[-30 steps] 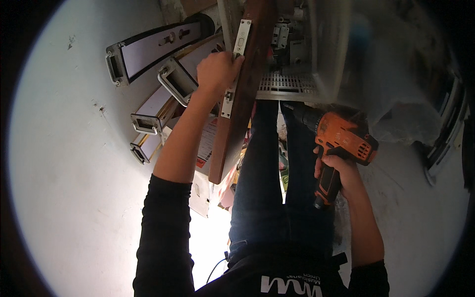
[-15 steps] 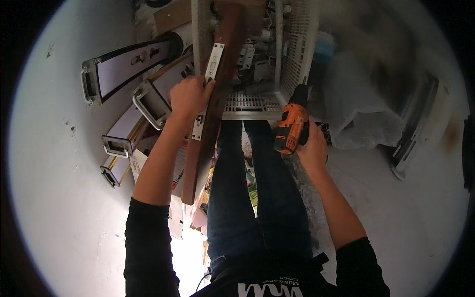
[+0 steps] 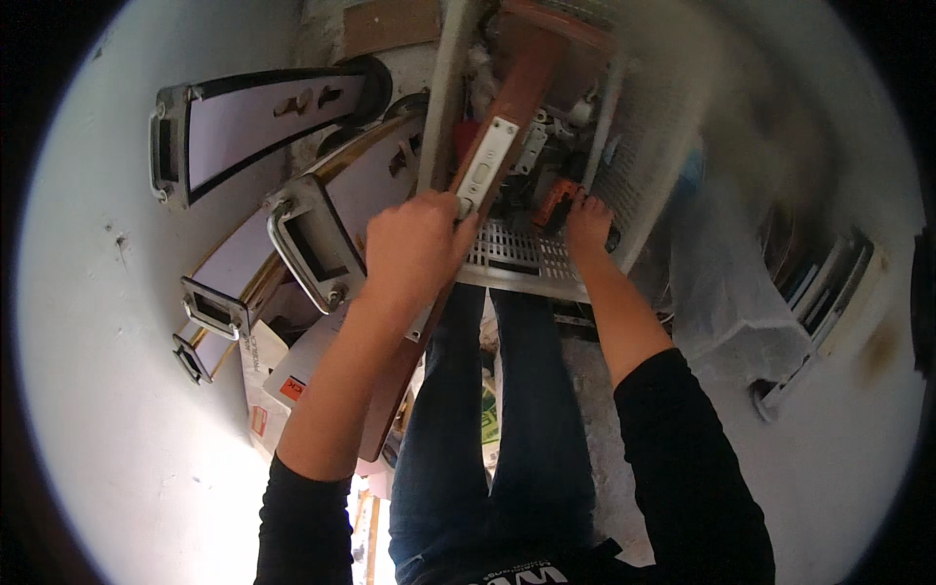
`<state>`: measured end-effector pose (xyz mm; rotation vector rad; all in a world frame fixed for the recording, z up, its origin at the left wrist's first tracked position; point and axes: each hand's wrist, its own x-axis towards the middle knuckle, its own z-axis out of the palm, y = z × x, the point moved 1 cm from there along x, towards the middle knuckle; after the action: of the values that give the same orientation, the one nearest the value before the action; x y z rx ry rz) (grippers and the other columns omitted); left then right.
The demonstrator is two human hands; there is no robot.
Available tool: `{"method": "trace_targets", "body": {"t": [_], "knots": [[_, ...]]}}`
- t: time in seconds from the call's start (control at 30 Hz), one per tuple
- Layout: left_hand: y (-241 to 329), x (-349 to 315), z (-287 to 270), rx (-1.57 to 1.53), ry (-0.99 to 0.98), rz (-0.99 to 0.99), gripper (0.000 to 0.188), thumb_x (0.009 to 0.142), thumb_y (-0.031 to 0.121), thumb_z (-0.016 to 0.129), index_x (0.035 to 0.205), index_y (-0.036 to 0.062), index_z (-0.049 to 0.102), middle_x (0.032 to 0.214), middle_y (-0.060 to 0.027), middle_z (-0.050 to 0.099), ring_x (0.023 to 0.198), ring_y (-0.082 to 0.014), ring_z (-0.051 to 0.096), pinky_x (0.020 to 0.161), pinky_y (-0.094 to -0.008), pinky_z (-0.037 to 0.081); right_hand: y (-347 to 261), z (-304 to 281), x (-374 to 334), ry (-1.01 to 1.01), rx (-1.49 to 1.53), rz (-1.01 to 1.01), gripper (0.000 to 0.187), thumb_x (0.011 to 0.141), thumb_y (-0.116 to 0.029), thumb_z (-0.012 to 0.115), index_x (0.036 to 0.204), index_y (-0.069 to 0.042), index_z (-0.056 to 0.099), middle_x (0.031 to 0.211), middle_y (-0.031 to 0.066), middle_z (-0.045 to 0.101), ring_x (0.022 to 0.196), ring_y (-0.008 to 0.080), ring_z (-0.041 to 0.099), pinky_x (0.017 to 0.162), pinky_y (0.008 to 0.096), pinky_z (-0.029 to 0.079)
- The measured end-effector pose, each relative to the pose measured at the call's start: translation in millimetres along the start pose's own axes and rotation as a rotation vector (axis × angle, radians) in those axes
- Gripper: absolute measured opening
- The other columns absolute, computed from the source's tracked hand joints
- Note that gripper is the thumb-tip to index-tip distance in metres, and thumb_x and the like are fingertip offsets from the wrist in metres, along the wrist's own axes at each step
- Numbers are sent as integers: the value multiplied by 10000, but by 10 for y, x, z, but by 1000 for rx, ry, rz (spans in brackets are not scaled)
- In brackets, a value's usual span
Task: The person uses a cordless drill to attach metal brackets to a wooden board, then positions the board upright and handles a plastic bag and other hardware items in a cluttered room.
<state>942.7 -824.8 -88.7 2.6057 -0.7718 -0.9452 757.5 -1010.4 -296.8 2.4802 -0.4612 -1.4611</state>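
Note:
My left hand point(image 3: 414, 244) is closed round a long reddish-brown wooden bar point(image 3: 534, 73). A silvery metal lock plate point(image 3: 487, 156) is set into the bar's narrow face, just beyond my fingers. The bar slants from the basket's far side down toward my left leg. My right hand point(image 3: 588, 226) reaches inside the pale plastic basket point(image 3: 531, 281), closed on an orange and black cordless drill point(image 3: 556, 200). The drill lies low among metal parts, and its grip is mostly hidden by my hand.
Several panels with metal handles, one with a bracket-shaped handle point(image 3: 312, 244), lean at the left against the white wall point(image 3: 97, 292). Metal fittings point(image 3: 531, 146) lie in the basket. A translucent plastic bag point(image 3: 726, 302) and dark-framed pieces point(image 3: 829, 283) stand on the right.
My right hand has carried the drill forward and left, from beside the basket down into it. The left hand still holds the wooden bar. The whole view has shifted.

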Motion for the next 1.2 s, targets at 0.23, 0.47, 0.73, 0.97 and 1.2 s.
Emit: {"method": "trace_targets", "body": {"t": [0.23,0.47,0.73,0.97,1.2], "knots": [[-53,-36,91,-112,104,19,226,770,256,610,736,33,602,711,-133,587,628,-296,604,560,-387,487,336,-1267,-856,502,689,-383,770,721,-120,693,1371,-120,278,1376,152,257,1234,333,306,997,495,274],[-66,-68,246,-108,226,-3,185,740,211,619,771,30,597,711,-122,579,627,-264,616,544,-354,495,31,-2589,-899,656,11,-1160,345,714,-127,602,1053,-89,559,1105,46,509,1101,223,438,989,451,287],[54,-796,183,-294,393,-152,296,694,259,672,908,75,583,707,-63,521,630,-221,591,519,-319,482,-118,-2800,-719,420,-146,-1451,195,709,-126,606,882,-69,537,928,43,513,920,218,512,662,342,493],[-80,-1499,258,-368,413,-340,564,632,317,719,1124,101,548,717,-45,500,626,-184,546,523,-302,447,-155,-2919,-677,288,-262,-1416,303,670,-107,658,949,-87,543,1022,35,525,977,226,524,712,346,497],[-166,-1271,357,-277,370,-347,410,645,280,703,989,97,577,774,-36,491,673,-167,542,551,-287,457,-178,-2913,-623,291,-262,-1439,274,682,-104,662,923,-102,531,986,30,498,931,232,517,665,338,516]]}}
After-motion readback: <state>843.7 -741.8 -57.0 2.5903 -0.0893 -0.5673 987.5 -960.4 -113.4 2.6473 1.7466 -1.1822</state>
